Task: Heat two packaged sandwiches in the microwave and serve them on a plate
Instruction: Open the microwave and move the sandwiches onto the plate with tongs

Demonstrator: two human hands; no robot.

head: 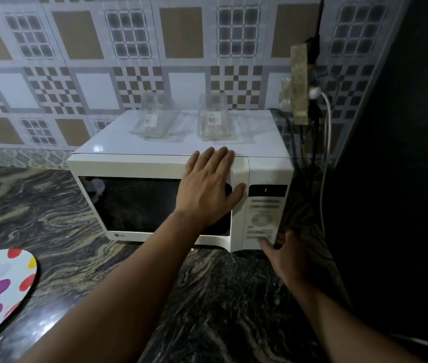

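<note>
A: So, where are the hands?

B: The left hand (207,184) lies flat with straight fingers on the white LG microwave (178,174), palm over the top right corner of the closed door, fingertips reaching over its upper edge. It grips nothing. The right hand (283,255) is spread open below the control panel (265,218), one finger touching the lowest buttons, holding nothing either.

A: And the sandwiches?

B: Not visible. Beyond the left fingertips, on the microwave's top, stand two clear plastic sandwich packages (160,119), each with a barcode label; both look empty. The window under the left palm is too dark to tell what is inside, though I would guess the sandwiches are there.

A: How would they handle?

B: Probably soft, light and hot, easily squashed. I'd support them from beneath rather than pinch them. The packages look thin, light and springy; take them by a rim, gently.

A: The door?

B: Stiff. The oven may slide on the polished stone counter (76,218), so the flat left hand steadies it. The spotted plate (0,286) waits well left of both hands.
</note>
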